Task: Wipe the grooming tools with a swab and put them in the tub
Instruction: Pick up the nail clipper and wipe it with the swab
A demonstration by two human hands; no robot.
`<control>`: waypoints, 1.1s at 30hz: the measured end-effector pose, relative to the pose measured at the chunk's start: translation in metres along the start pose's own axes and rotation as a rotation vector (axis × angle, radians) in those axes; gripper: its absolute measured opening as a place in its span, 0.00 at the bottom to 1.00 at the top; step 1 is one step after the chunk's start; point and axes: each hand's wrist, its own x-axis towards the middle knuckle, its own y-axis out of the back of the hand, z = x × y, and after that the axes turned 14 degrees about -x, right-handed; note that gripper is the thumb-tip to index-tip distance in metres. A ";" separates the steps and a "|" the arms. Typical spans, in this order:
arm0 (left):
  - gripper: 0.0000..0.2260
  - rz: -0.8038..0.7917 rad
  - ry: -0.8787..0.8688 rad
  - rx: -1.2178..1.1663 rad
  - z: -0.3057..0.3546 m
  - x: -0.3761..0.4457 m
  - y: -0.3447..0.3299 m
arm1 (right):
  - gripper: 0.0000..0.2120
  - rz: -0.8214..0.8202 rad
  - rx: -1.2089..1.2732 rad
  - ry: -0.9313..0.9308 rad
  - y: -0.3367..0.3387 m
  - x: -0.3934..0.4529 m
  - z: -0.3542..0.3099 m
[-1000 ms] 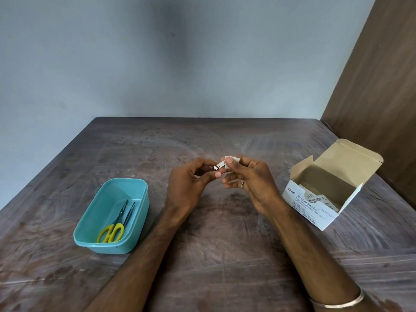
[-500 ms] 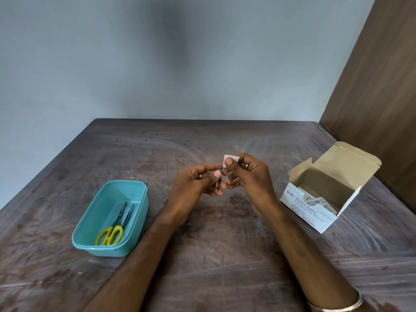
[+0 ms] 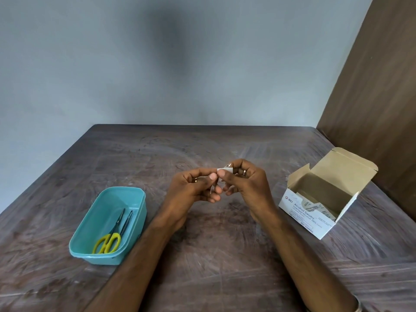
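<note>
Head view: left hand (image 3: 193, 188) pinches a small metal tool (image 3: 212, 189) steady at centre while right hand (image 3: 245, 183) grips the white swab (image 3: 225, 171) against it; teal tub (image 3: 90, 228), near left, holds yellow-handled scissors (image 3: 110, 238).

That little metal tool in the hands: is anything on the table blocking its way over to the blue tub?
Nothing visible does. The small metal tool is held in the left hand, with the swab in the right hand. The table between the hands and the tub is bare, and the tub is open-topped, holding only scissors.
</note>
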 end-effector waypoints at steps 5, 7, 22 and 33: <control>0.10 0.001 0.008 -0.010 0.000 0.000 0.000 | 0.06 0.022 -0.036 0.003 0.000 0.000 -0.001; 0.10 0.010 0.011 -0.010 0.000 0.001 0.000 | 0.06 0.018 -0.030 0.001 0.001 0.000 -0.001; 0.13 0.012 0.048 -0.056 0.000 0.001 0.002 | 0.06 0.037 -0.039 -0.004 -0.001 -0.002 -0.002; 0.11 0.103 0.091 -0.129 -0.004 0.007 0.002 | 0.07 -0.031 0.050 0.007 0.000 0.000 -0.001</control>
